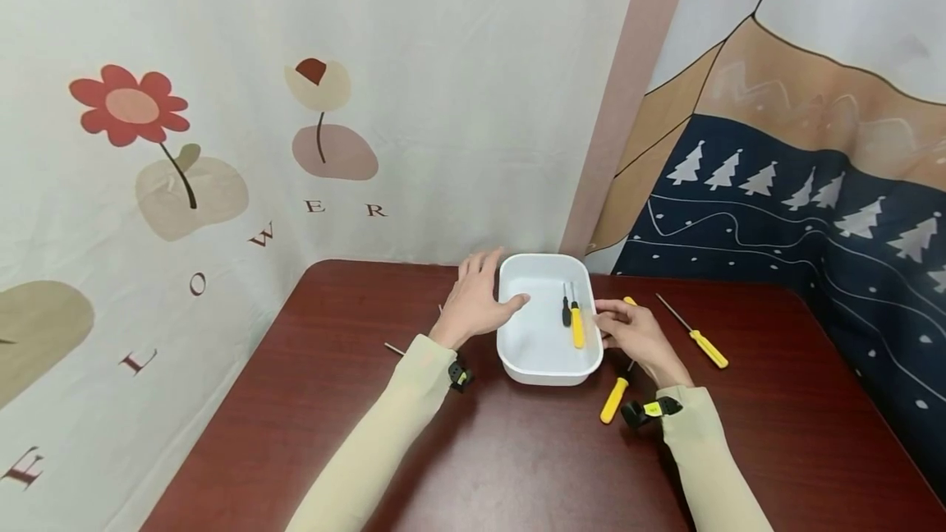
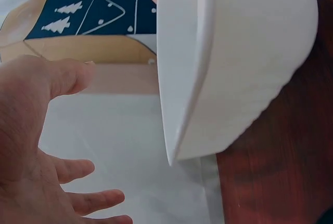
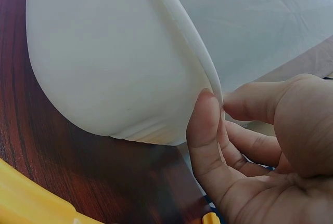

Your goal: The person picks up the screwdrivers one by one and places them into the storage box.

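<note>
A white plastic tray (image 1: 550,378) stands on the table. Inside it, toward the right, lie a small black-handled screwdriver (image 1: 566,312) and a yellow-handled screwdriver (image 1: 577,327). My right hand (image 1: 637,338) pinches the tray's right rim between thumb and fingers, as the right wrist view shows closely on the white wall (image 3: 104,57). Beside the left rim, my left hand (image 1: 476,300) is spread, its thumb over the tray's edge. In the left wrist view those fingers (image 2: 96,201) stand apart from the tray wall (image 2: 250,52).
One yellow-handled screwdriver (image 1: 709,348) lies right of my right hand, another (image 1: 614,401) in front of it. A further yellow handle (image 1: 630,300) peeks out behind that hand. A metal shaft (image 1: 394,348) shows by my left sleeve. Printed curtains (image 1: 473,105) hang behind the table.
</note>
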### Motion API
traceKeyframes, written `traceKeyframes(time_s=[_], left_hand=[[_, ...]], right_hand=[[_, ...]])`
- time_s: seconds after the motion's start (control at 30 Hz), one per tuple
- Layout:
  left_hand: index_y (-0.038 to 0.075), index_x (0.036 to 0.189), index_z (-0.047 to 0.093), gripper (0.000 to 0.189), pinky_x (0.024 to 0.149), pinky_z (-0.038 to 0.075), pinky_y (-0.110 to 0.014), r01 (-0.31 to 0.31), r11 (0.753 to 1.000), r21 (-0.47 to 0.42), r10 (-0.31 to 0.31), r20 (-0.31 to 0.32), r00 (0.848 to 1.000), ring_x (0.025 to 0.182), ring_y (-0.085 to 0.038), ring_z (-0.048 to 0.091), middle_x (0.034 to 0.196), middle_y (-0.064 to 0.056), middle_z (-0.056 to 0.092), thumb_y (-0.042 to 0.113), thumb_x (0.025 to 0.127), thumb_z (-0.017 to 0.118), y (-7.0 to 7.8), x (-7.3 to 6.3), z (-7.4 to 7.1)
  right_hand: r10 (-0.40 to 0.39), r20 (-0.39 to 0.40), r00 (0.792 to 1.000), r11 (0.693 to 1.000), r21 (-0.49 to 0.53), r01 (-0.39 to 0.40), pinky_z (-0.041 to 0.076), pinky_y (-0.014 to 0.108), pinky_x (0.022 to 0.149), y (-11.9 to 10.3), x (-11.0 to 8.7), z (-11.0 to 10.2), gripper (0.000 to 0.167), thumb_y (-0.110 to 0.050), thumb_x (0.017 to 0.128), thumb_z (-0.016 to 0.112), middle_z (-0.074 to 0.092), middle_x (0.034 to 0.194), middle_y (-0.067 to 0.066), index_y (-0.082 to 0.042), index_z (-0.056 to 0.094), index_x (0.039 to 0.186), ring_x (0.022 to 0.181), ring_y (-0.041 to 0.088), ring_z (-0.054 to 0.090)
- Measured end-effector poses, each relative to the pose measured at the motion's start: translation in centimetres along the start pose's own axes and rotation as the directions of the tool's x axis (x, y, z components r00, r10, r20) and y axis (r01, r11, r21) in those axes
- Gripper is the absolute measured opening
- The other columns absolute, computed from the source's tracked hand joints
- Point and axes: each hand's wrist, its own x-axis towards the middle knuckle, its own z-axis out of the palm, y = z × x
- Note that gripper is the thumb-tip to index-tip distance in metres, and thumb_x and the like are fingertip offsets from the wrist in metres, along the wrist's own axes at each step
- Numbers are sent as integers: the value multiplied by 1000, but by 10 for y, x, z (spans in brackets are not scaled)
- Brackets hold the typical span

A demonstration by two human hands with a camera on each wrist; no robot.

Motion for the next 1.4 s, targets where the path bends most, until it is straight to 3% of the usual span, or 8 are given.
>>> traceKeyframes(time_s=[0.4, 0.7, 0.87, 1.07, 1.4], left_hand=[[18, 164, 22, 92, 117, 41, -54, 109, 991, -77, -110, -12, 994, 154, -31, 22, 163, -11, 31, 53, 92, 68, -29, -17, -10], [18, 163, 23, 93, 119, 39, -57, 153, 980, -129, -155, -4, 988, 153, -34, 26, 163, -13, 30, 53, 91, 70, -52, -34, -18], [18, 163, 25, 91, 119, 38, -58, 154, 980, -124, -155, 4, 988, 152, -36, 28, 164, -15, 31, 52, 91, 70, -64, -44, -19], [20, 163, 24, 90, 117, 40, -60, 164, 979, -120, -158, 59, 986, 151, -36, 31, 164, -14, 31, 51, 93, 70, -80, -59, -21], [18, 160, 34, 82, 118, 39, -59, 101, 992, -78, -91, 126, 988, 148, -36, 38, 160, -13, 39, 45, 93, 72, -103, -78, -24]], right_hand=[[-3, 3, 1000, 1000, 5, 3, 62, 24, 78, 0, 2, -1, 45, -18, 103, 61, 62, 126, 20, -4, 54, 145, 90, 18, 65], [-4, 6, 1000, 1000, 6, 4, 62, 24, 78, 0, 3, -1, 45, -19, 103, 61, 62, 126, 20, -4, 54, 145, 90, 18, 65], [-3, 3, 1000, 1000, 3, 3, 62, 23, 77, -1, 3, -1, 45, -19, 103, 62, 62, 125, 20, -4, 55, 145, 89, 18, 65], [11, 9, 1000, 1000, 6, -12, 62, 23, 78, 0, 3, -1, 46, -20, 103, 62, 62, 127, 20, -5, 54, 146, 90, 18, 65], [6, 5, 1000, 1000, 14, -6, 62, 23, 77, 2, 1, 0, 45, -19, 103, 62, 63, 126, 20, -4, 54, 145, 89, 18, 66]])
